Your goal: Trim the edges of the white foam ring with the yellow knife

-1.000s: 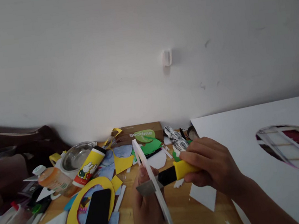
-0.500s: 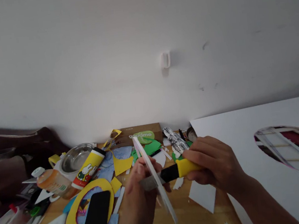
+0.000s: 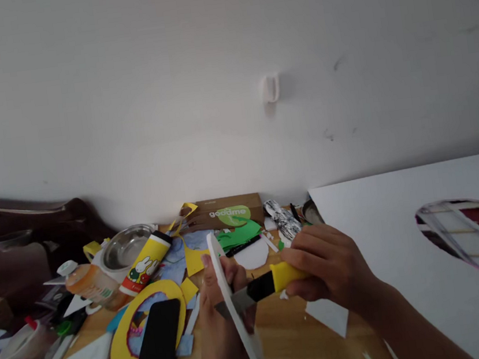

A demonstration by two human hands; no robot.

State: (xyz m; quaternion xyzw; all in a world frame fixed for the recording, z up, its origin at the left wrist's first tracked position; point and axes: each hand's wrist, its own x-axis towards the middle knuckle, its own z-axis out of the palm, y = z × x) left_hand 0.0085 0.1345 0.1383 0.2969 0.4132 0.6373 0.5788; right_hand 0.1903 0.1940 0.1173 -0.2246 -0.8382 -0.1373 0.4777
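Observation:
My right hand (image 3: pixel 331 264) grips the yellow handle of a knife (image 3: pixel 284 276), its blade pointing left. The blade lies against a thin white board (image 3: pixel 233 311), with its tip showing on the board's left side. The board stands nearly edge-on to the camera, tilted. My left hand (image 3: pixel 223 298) holds the board from the left and behind, its fingers curled round it near the blade. Part of the left fingers is hidden behind the board.
On the wooden table (image 3: pixel 285 337) lie a black phone (image 3: pixel 155 347), a yellow ring (image 3: pixel 121 357), a yellow tube (image 3: pixel 145 264), a bottle (image 3: pixel 90 285), a steel bowl (image 3: pixel 126 249) and paper scraps. A brown box (image 3: pixel 226 210) stands by the wall; a large white board (image 3: pixel 372 233) is at right.
The knife and my right hand have shifted slightly left and down. The thin white board has turned and moved a little left and lower. The whole view has shifted slightly.

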